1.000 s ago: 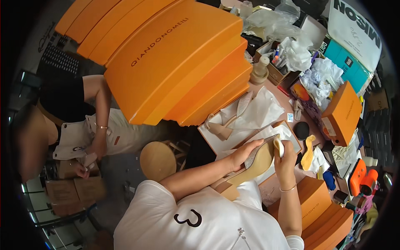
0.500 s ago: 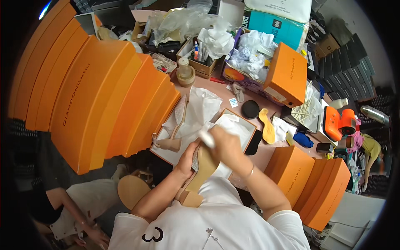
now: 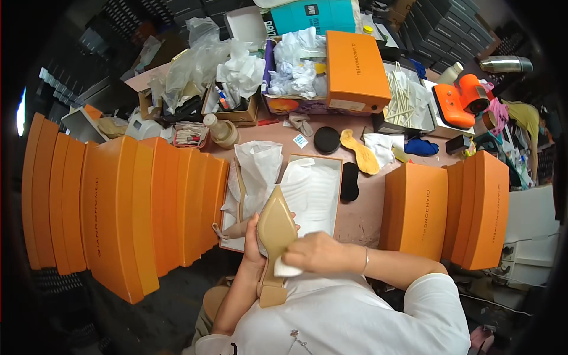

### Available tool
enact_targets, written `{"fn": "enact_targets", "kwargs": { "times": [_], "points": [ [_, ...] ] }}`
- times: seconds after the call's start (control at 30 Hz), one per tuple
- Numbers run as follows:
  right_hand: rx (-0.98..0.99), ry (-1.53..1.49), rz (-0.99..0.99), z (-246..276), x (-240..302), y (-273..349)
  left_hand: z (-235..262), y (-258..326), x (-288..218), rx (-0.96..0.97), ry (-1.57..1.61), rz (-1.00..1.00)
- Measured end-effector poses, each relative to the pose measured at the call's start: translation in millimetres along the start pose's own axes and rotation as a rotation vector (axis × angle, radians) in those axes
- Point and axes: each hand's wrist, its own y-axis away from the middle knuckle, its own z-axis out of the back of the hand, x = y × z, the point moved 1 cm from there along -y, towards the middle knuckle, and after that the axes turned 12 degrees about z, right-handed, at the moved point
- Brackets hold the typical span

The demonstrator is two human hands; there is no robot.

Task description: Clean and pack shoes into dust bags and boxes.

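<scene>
My left hand [image 3: 253, 248] is wrapped round a beige pointed high-heeled shoe [image 3: 276, 219], its sole turned up, the toe pointing away from me and the block heel close to my shirt. Its fingertips show past the far side of the sole. My right hand [image 3: 322, 251] grips a white wad [image 3: 286, 270], perhaps cloth or sponge, against the narrow waist of the sole. Beyond them lies an open shoe box [image 3: 339, 189] lined with white tissue paper [image 3: 260, 163]. A second shoe [image 3: 235, 229] rests at its left side, partly hidden.
Orange shoe boxes [image 3: 121, 219] stand in a long row at left; more boxes [image 3: 414, 207] stand at right. Behind are a bottle [image 3: 222, 131], a round black tin [image 3: 327, 140], a yellow insole [image 3: 360, 152], a carton of crumpled paper [image 3: 296, 65] and an orange device [image 3: 454, 106].
My right hand has drawn the white wad from the toe end down to the sole's waist. The shoe now points straighter away from me. The whole view has shifted.
</scene>
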Motion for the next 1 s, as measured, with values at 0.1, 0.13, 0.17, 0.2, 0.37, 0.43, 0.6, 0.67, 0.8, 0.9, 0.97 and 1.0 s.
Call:
{"fn": "enact_targets", "kwargs": {
  "times": [0.1,0.13,0.17,0.2,0.37,0.43,0.6,0.67,0.8,0.9,0.97,1.0],
  "points": [
    [-0.023,0.043,-0.073,10.7,-8.7,2.1,35.0,-10.9,9.0,0.272,0.125,0.090],
    [-0.018,0.024,-0.043,11.4,-2.3,2.6,26.4,-9.8,10.1,0.130,0.059,0.045],
    [-0.029,0.006,-0.012,8.1,3.9,1.3,10.3,-6.4,8.4,-0.014,-0.021,0.000],
    [-0.039,-0.011,0.019,2.7,9.0,0.4,-1.9,-2.6,3.5,-0.156,-0.102,-0.049],
    [-0.119,0.085,-0.181,3.7,-32.0,-19.6,31.5,-13.9,2.6,0.118,-0.043,0.076],
    [-0.094,-0.007,-0.064,-0.6,-14.9,-16.0,13.9,-11.9,0.2,-0.053,-0.018,0.020],
    [-0.085,0.085,-0.231,2.0,-41.6,-19.5,29.8,-19.5,6.1,-0.089,0.130,-0.016],
    [-0.093,0.055,-0.171,-1.0,-34.3,-20.2,3.2,-17.0,-3.6,-0.064,-0.070,0.051],
    [-0.075,0.033,-0.194,-5.4,-29.6,-20.6,32.9,-24.5,5.8,-0.228,0.086,0.042],
    [-0.284,0.027,-0.519,3.1,-122.9,3.2,-4.3,-28.8,3.5,-0.003,-0.105,0.110],
    [-0.311,0.119,-0.602,23.2,-127.7,15.7,-15.9,-22.0,-5.2,0.050,-0.086,0.095],
    [-0.335,0.152,-0.604,33.5,-125.1,21.6,-12.8,-20.6,-7.1,0.064,-0.081,0.075]
  ]
}}
